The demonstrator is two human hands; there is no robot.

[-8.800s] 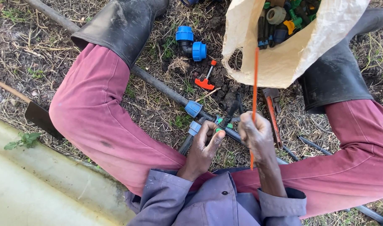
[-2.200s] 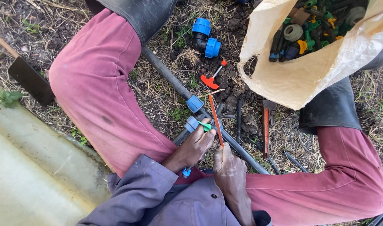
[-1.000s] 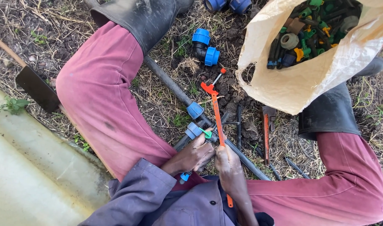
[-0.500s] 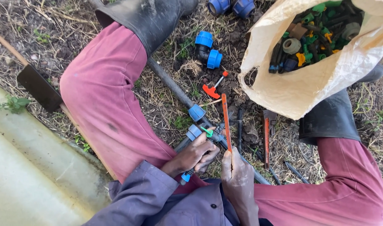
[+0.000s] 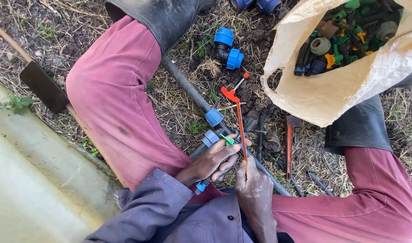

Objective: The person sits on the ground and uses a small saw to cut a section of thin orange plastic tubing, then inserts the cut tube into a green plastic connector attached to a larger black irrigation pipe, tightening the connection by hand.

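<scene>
I sit on the ground with knees apart in red trousers and black rubber boots. My left hand (image 5: 212, 161) grips a black pipe fitting with blue caps (image 5: 210, 137), and a small green piece (image 5: 227, 139) sticks out between its fingers. My right hand (image 5: 255, 189) holds a thin orange saw blade (image 5: 241, 130), its edge laid across the fitting right beside my left fingers. A long black pipe (image 5: 188, 92) with a blue coupling (image 5: 213, 117) runs diagonally under my hands.
An open white sack (image 5: 332, 85) holds several black, green and orange irrigation fittings. A blue-capped elbow fitting (image 5: 226, 47), a small red tool (image 5: 230, 92) and an orange-handled tool (image 5: 289, 144) lie on the dirt. A shovel blade (image 5: 43, 85) rests at left beside a pale curved surface (image 5: 30, 189).
My right hand has slid the orange blade nearer to the fitting and drawn back toward my body. My left hand keeps its grip on the fitting. The view has shifted slightly.
</scene>
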